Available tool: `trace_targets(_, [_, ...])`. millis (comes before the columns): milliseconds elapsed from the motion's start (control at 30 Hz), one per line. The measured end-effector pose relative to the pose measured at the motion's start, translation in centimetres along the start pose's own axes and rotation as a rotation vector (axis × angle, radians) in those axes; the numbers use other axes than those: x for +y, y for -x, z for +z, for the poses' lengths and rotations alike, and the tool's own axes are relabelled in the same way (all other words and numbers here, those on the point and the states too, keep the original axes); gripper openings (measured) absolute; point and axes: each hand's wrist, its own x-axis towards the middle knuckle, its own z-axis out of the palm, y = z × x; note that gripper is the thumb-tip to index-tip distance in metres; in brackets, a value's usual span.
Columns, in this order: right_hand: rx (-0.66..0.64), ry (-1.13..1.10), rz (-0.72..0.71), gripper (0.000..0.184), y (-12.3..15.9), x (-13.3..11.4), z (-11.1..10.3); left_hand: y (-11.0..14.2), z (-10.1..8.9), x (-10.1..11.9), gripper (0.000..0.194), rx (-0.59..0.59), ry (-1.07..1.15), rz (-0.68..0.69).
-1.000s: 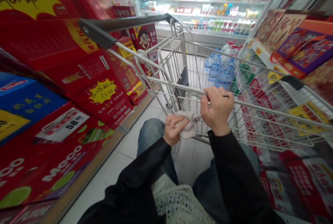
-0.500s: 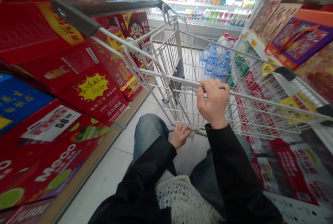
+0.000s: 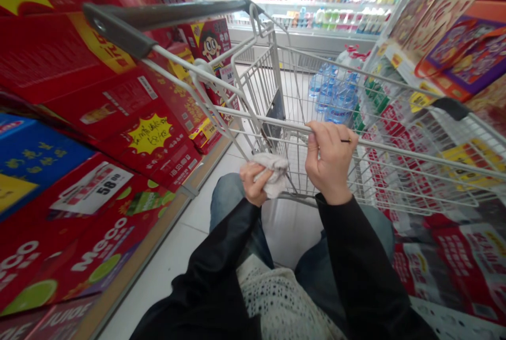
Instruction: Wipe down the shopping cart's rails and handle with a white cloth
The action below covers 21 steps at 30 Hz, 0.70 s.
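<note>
Spanning the far end of the aisle, a lit refrigerated case [image 3: 304, 39] held rows of small, blurred packages; along the left rose a stack of red cartons [image 3: 118, 103], some bearing yellow starburst signs or white price cards. A grey wire shopping cart [image 3: 174, 13] stood across the middle, its dark handle toward the cartons; through its wires showed a group of large blue water bottles [image 3: 336, 92], and red-and-clear packs [image 3: 470, 261] lined the right side beneath a purple and orange box [image 3: 470, 58]. Close to the cart were the person's knees in blue jeans [image 3: 227, 197], set apart; two black sleeves [image 3: 363, 245] reached forward between and above them.

The right hand [image 3: 331, 163] was closed around the cart's side rail [image 3: 395, 151], fingers curled over the top; the left hand [image 3: 254, 182] was lower and nearer the left knee, its fingers bent and pinching a bunched white cloth [image 3: 277, 176]; the cloth hung just in front of the cart's lower wires, though whether it touched them could not be told. Smallest of all, a thin dark band [image 3: 346, 141] crossed a finger of the right hand.
</note>
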Motion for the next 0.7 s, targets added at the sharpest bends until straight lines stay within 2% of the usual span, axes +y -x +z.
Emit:
trace_targets(67, [-0.005, -0.020, 0.004, 0.031, -0.1, 0.1, 0.0, 3.6, 0.3, 1.1, 0.022, -0.164, 0.032, 0.019])
trace_targets(133, [-0.007, -0.032, 0.013, 0.031, -0.1, 0.2, 0.1, 6.2, 0.3, 2.1, 0.021, -0.296, 0.072, 0.036])
trace_targets(200, [-0.002, -0.030, 0.020, 0.030, -0.1, 0.3, 0.2, 7.0, 0.1, 2.6, 0.018, -0.342, 0.095, 0.047])
trace_targets(233, [0.004, -0.026, 0.019, 0.030, -0.1, 0.4, 0.3, 6.7, -0.1, 2.6, 0.016, -0.342, 0.095, 0.047])
trace_targets(300, [0.021, -0.023, 0.006, 0.029, 0.0, 0.5, 0.4, 4.5, -0.8, 2.0, 0.019, -0.310, 0.077, 0.042])
trace_targets(367, [0.042, -0.027, -0.008, 0.028, 0.0, 0.6, 0.6, 0.5, -1.8, 0.8, 0.026, -0.225, 0.040, 0.041])
trace_targets(500, [0.061, -0.027, 0.006, 0.029, 0.0, 0.4, 0.8, -9.1, -3.4, -1.3, 0.031, 0.084, -0.095, 0.025])
trace_targets(567, [0.053, -0.016, 0.017, 0.029, 0.0, 0.3, 0.8, -12.1, -3.5, -1.4, 0.031, 0.186, -0.140, -0.033])
trace_targets(633, [0.042, -0.010, 0.024, 0.029, 0.0, 0.2, 0.7, -12.5, -3.2, -0.8, 0.033, 0.205, -0.107, -0.086])
trace_targets(700, [0.038, -0.017, 0.022, 0.030, -0.1, 0.2, 0.7, -10.1, -2.6, 0.2, 0.034, 0.154, -0.022, -0.102])
